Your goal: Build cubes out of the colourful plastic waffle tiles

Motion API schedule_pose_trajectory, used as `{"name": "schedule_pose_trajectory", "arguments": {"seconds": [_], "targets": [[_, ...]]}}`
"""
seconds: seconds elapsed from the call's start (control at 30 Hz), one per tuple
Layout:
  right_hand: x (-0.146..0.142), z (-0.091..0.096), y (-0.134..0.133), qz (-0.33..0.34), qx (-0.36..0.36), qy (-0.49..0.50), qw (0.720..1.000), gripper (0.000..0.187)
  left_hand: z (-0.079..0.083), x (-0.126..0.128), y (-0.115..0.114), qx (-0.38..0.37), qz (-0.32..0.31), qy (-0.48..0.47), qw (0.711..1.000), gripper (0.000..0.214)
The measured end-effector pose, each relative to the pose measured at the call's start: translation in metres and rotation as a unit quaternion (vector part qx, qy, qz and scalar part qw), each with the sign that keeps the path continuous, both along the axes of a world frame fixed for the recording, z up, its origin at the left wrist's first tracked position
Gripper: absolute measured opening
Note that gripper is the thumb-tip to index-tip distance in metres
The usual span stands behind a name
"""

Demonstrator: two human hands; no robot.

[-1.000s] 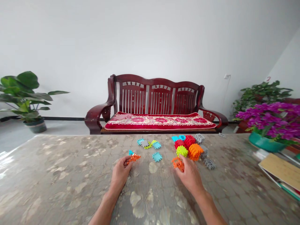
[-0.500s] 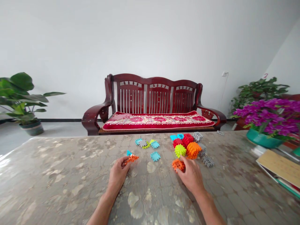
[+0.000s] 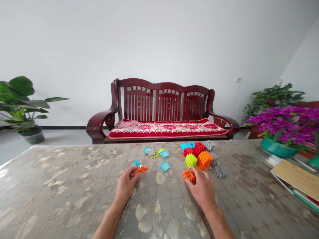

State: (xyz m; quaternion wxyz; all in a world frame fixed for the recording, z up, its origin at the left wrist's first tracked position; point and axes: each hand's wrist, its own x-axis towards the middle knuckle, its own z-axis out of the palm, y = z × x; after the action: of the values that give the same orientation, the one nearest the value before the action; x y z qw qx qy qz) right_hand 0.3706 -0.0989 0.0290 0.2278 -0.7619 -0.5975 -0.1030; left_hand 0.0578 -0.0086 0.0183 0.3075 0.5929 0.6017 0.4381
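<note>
My left hand (image 3: pixel 127 184) pinches an orange interlocking tile (image 3: pixel 141 169) between thumb and fingers. A small blue piece (image 3: pixel 137 162) stands up at the tile's far side and seems joined to it. On the right, the thumb and forefinger of my right hand (image 3: pixel 203 187) are around the near right side of an orange lattice block (image 3: pixel 188 175), which rests on the table. Just beyond that block are a lime-green stack (image 3: pixel 191 160) and a larger orange stack (image 3: pixel 205 160). A light-blue square tile (image 3: pixel 164 166) lies flat between my hands.
Red pieces (image 3: pixel 199 148), blue pieces (image 3: pixel 191 145) and grey tiles (image 3: pixel 220 172) surround the stacks. More loose tiles (image 3: pixel 151 152) lie farther back. Books (image 3: pixel 296 176) and a flowerpot (image 3: pixel 279 147) occupy the table's right side. A wooden bench (image 3: pixel 169 99) stands behind the table (image 3: pixel 74 199).
My right thumb has shifted slightly on the orange block, which stays in place. The blue piece by my left hand shows a little more. The view has moved slightly.
</note>
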Motion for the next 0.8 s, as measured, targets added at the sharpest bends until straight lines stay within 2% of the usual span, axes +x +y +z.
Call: {"name": "schedule_pose_trajectory", "arguments": {"seconds": [0.37, 0.57, 0.8], "targets": [[0.0046, -0.0020, 0.0006, -0.005, 0.006, 0.021, 1.000, 0.049, -0.0056, -0.0020, 0.0027, 0.001, -0.010, -0.009, 1.000, 0.036], [0.0008, 0.0010, -0.0012, -0.019, -0.017, 0.000, 1.000, 0.055, -0.0017, -0.0004, 0.0002, 0.004, -0.010, -0.004, 1.000, 0.035], [-0.0002, 0.0012, 0.0006, -0.024, -0.015, -0.001, 1.000, 0.051, -0.0042, -0.0020, 0.0015, 0.007, -0.003, 0.005, 1.000, 0.035]]}}
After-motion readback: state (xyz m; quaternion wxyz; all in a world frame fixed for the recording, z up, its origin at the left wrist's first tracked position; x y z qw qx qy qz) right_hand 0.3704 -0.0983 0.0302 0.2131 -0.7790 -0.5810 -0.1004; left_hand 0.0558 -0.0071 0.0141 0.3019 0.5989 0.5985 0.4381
